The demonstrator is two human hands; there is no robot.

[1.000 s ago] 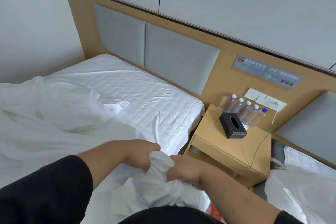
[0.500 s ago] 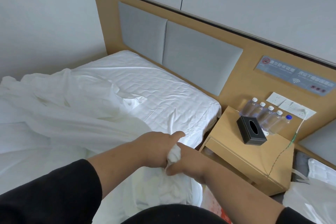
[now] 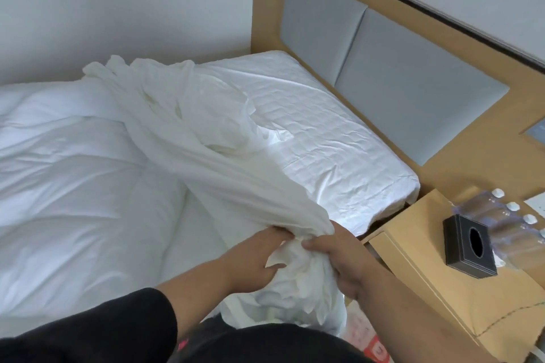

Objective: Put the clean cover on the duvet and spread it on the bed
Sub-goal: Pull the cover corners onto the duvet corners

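Left hand point(image 3: 250, 259): fingers curled, gripping the bunched cover point(image 3: 206, 138) at the bed's point(image 3: 339, 150) near edge.
Right hand point(image 3: 339, 259): fingers and thumb clenched round the same bunch.
Cover: trailed diagonally across the bed.
Duvet point(image 3: 73, 171): lay on the bed, left of the cover.
Nightstand point(image 3: 442, 289): right of the bed, held a tissue box point(image 3: 469, 244).
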